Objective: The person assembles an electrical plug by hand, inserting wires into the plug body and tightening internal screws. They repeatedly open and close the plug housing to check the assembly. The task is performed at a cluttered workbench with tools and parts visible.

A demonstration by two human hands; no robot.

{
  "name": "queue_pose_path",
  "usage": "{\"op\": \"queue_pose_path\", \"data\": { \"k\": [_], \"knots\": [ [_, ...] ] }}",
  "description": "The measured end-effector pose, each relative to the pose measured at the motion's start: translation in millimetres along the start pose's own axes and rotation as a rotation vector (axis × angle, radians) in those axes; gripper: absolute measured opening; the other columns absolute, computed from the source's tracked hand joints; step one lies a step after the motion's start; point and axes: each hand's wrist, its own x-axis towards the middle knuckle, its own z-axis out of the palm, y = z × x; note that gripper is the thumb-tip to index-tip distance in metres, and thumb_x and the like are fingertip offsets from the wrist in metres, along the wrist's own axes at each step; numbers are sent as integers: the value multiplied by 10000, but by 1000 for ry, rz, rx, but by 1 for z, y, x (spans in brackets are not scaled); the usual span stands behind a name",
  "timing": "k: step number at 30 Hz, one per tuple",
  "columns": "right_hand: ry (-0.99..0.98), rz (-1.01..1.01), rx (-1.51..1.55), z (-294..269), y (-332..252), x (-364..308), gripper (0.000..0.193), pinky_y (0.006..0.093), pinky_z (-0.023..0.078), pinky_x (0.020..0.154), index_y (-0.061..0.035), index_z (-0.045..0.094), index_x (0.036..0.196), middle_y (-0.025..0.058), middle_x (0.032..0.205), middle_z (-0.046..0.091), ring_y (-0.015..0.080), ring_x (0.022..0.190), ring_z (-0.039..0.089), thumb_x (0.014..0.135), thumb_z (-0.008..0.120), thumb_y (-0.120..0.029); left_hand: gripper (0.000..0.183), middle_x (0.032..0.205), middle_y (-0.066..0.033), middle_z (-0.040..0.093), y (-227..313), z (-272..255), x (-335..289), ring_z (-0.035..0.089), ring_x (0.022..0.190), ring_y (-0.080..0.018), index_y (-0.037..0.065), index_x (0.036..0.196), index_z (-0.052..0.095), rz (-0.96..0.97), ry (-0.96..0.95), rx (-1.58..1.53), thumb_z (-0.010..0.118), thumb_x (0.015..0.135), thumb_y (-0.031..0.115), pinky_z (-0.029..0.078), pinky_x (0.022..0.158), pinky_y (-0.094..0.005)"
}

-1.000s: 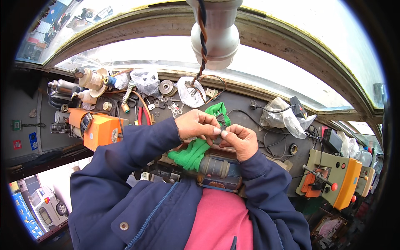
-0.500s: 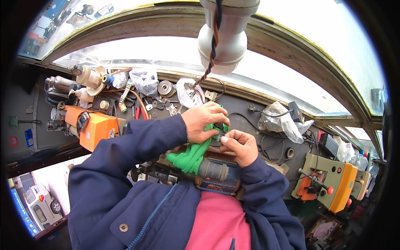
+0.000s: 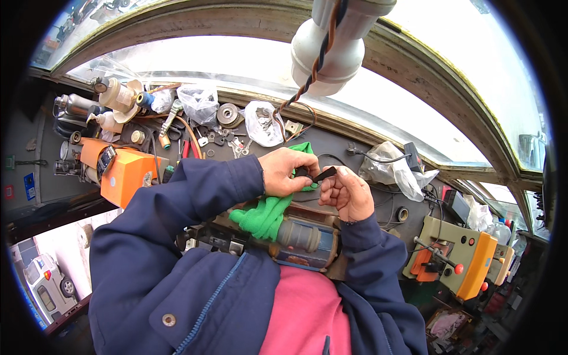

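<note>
Now tipped into plain view, a flat black strip (image 3: pixel 325 173) stands out in your right hand (image 3: pixel 352 192), over the worktop (image 3: pixel 326 145) and just right of your left hand (image 3: pixel 288 171). Half a second earlier your right fingertips were pinched down close to the left; since then the right hand has turned, showing more of its curled fingers. That leaves the strip lifted for a clear look, though whether it is still joined to the dark piece (image 3: pixel 302 173) beside it, you cannot tell from here.

Your right grip is pinched on the strip's far right end; your left grip is curled around the dark piece. The strip looks slim, straight-edged and matte, slanting up to the right. Nearer you, green cloth (image 3: pixel 262 219) lies bunched against the grey collar (image 3: pixel 299 235) of a blue machine (image 3: pixel 313 251).
</note>
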Motion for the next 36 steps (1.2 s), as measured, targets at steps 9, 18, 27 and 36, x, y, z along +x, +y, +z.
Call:
{"op": "queue_pose_path", "data": {
  "k": [9, 18, 27, 36],
  "knots": [
    [-6, -125, -197, -7, 2, -1, 428, 311, 550, 809, 28, 594, 1275, 86, 1086, 643, 161, 947, 629, 981, 588, -284, 175, 887, -33, 613, -4, 4, 1, 531, 815, -101, 14, 1034, 605, -50, -17, -141, 634, 865, 52, 459, 735, -287],
    [-11, -96, -393, -9, 10, 11, 225, 252, 517, 830, 6, 639, 1058, 37, 982, 681, 91, 890, 632, 871, 749, -54, 188, 881, -25, 570, -9, 3, 2, 485, 806, -94, 5, 1041, 564, -75, -40, -127, 640, 880, 66, 436, 730, -280],
    [11, -138, -323, -11, 13, 16, 99, 218, 520, 736, 5, 637, 984, 28, 869, 684, 74, 786, 634, 916, 695, -37, 351, 957, -34, 593, -6, 4, 1, 542, 912, -98, 35, 1189, 497, -95, -19, -171, 656, 876, 45, 465, 796, -285],
    [-86, -40, -316, -13, 12, 15, 226, 254, 501, 874, 9, 632, 1119, 56, 1027, 675, 100, 947, 626, 903, 692, -20, 459, 996, -41, 595, -6, 3, 2, 534, 936, -95, 27, 1287, 416, -101, -36, -238, 632, 883, 15, 456, 832, -276]
  ]
}}
